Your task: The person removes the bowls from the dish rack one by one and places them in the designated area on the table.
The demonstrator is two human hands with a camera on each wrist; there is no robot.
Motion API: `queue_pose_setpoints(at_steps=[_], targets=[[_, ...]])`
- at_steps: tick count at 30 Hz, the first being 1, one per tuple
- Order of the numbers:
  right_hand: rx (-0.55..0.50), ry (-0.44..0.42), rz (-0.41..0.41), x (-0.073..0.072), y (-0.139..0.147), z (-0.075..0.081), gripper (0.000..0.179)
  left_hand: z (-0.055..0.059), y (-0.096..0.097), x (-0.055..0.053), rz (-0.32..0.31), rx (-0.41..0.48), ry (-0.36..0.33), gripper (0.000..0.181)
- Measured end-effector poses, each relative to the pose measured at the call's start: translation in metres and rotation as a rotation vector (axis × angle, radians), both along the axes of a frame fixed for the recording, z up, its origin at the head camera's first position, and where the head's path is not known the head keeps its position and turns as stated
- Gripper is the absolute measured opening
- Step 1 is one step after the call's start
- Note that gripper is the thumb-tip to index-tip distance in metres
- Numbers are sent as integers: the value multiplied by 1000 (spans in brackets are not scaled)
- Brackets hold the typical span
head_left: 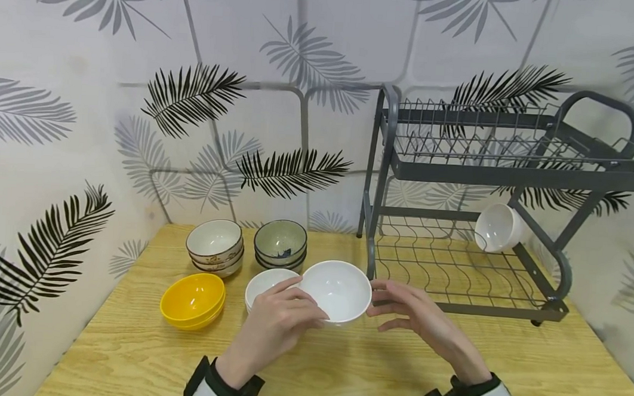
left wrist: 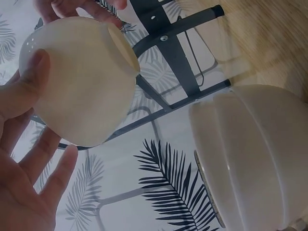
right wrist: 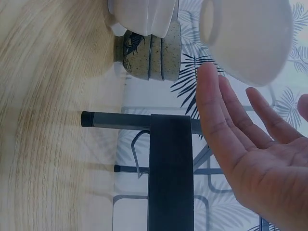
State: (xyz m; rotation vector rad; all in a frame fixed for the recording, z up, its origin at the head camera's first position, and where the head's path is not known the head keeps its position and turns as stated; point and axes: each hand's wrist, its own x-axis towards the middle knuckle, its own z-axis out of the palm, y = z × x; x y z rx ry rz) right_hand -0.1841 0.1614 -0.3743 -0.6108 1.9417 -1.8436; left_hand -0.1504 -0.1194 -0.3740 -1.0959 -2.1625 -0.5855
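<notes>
A white bowl [head_left: 339, 292] is held up above the table, tilted so its inside faces the head camera. My left hand [head_left: 284, 316] grips its left side, the thumb [left wrist: 36, 72] on the outer wall. At the bowl's right edge is my right hand [head_left: 418, 317], fingers extended and spread; in the right wrist view its fingertips [right wrist: 208, 72] come right up to the bowl's outer wall [right wrist: 250, 38]. Behind the left hand stand more stacked white bowls [head_left: 269, 282], partly hidden by that hand and the held bowl.
Stacked yellow bowls [head_left: 192, 299], patterned white bowls [head_left: 215, 243] and grey-green bowls [head_left: 280, 244] stand at the left on the wooden table [head_left: 340, 372]. A two-tier dark dish rack [head_left: 512, 175] stands at the right, with a white bowl [head_left: 498, 227] leaning on its lower tier.
</notes>
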Motion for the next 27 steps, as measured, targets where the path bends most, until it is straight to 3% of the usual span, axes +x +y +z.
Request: queue_pose_setpoints(at_steps=[7,17,27], targets=[[-46,98,13,2,2,-1,49,-6,-3,-4,78,-8,15,15],[-72,191,31,2,2,0,46,-14,-7,-11,156,-16,-27,14],[-59,178,22,2,1,-1,46,-17,-9,-15,195,-25,-66,14]])
